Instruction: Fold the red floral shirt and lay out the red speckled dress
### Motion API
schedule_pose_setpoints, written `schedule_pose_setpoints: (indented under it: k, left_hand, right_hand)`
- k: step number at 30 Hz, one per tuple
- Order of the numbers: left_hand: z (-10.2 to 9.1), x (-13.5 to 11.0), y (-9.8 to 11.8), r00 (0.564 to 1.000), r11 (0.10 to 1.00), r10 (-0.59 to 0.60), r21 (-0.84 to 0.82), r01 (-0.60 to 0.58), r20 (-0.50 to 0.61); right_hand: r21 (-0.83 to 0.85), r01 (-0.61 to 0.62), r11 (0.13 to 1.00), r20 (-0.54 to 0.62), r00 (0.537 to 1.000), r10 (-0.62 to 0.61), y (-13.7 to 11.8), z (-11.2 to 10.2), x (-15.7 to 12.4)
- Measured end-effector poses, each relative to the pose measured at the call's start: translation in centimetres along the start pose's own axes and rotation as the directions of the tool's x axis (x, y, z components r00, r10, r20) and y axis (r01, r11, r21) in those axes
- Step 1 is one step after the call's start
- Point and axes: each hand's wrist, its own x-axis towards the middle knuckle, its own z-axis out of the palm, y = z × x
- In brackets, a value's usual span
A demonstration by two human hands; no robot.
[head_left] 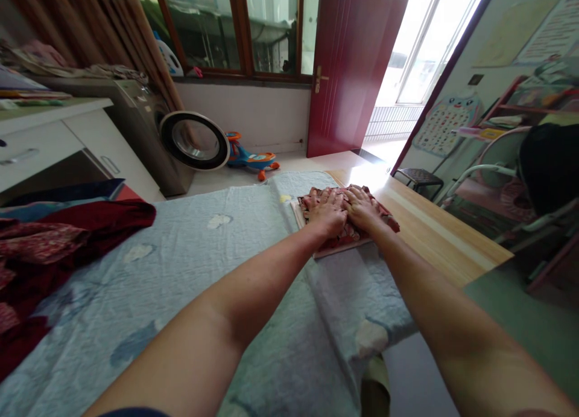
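Both my arms reach forward over a pale blue blanket (190,266) spread on a wooden table (434,224). My left hand (328,212) and my right hand (362,207) lie side by side, fingers stretched flat, pressing on a small folded red patterned cloth (384,215) at the blanket's far right edge. The cloth rests on a pinkish folded piece (335,248) beneath it. Neither hand grips anything.
A heap of dark red clothes (58,242) lies on the blanket at the left. Behind stand a white desk (54,139), a washing machine with its door open (194,140), a toy ride-on car (251,157) and a red door (357,61). A person's dark head (549,163) shows at right.
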Motion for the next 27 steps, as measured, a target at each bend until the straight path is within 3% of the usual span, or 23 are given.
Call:
schedule_pose_setpoints:
  k: [5,11,20,27]
  left_hand:
    - [2.2,-0.5,-1.5,0.979,0.993,-0.111,-0.032,0.118,0.169]
    - [2.7,-1.3,-1.5,0.973,0.988,-0.157,0.013,0.157,0.169]
    - [2.8,-1.7,-1.3,0.959,0.960,-0.188,0.244,0.134,0.213]
    - [2.3,-2.6,-2.1,0.986,0.985,-0.086,0.163,0.063,0.143]
  right_hand:
    - [0.027,-0.050,0.998,0.051,0.997,0.049,-0.1,1.7,-1.2]
    - [-0.008,-0.054,0.999,0.069,0.996,0.054,-0.1,2.2,-1.3]
    - [-0.142,-0.030,0.989,0.116,0.992,0.047,-0.1,2.5,-1.7]
    - [-0.106,-0.088,0.990,0.151,0.983,0.103,-0.5,2.0,-1.4]
